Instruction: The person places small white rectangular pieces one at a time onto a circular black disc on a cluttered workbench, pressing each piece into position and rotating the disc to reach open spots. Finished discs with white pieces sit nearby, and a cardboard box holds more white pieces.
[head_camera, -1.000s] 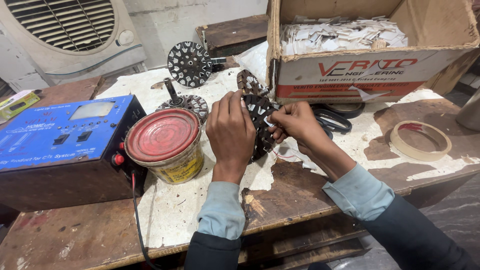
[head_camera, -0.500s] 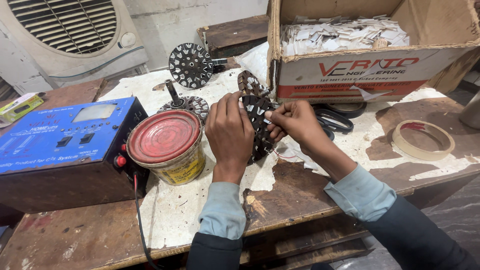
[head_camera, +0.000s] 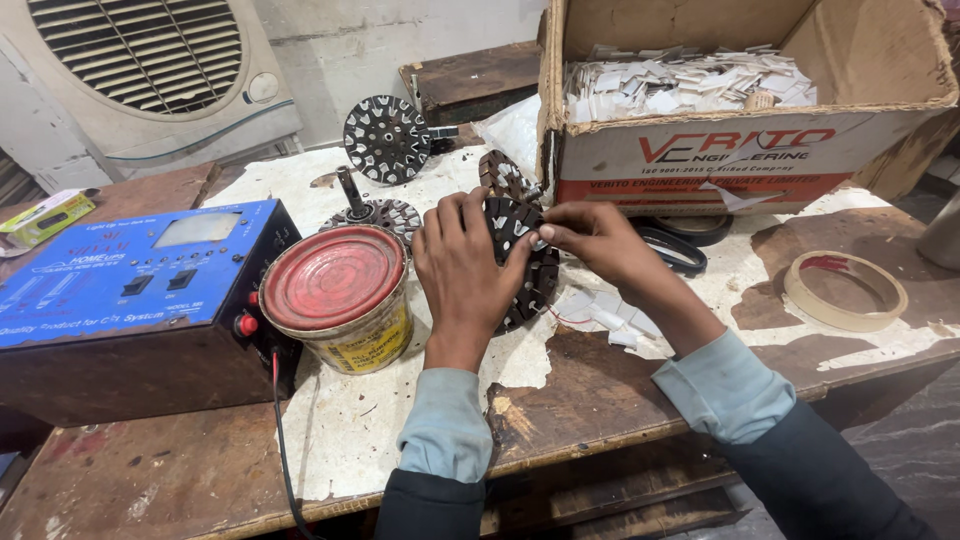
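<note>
Worn wooden workbench carries, far right, a cardboard box of white paper slips, and at the left a blue electrical unit. Just right of it stands a red-lidded tin. At the middle, the left hand grips the dark slotted stator upright, while the right hand pinches a paper slip at its top edge. A tape roll lies near right.

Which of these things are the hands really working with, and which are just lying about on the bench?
In use: left hand, right hand, slotted metal core, white paper slips.

Lying about: red-lidded tin, blue electrical box, tape roll, cardboard box, spare cores.
</note>
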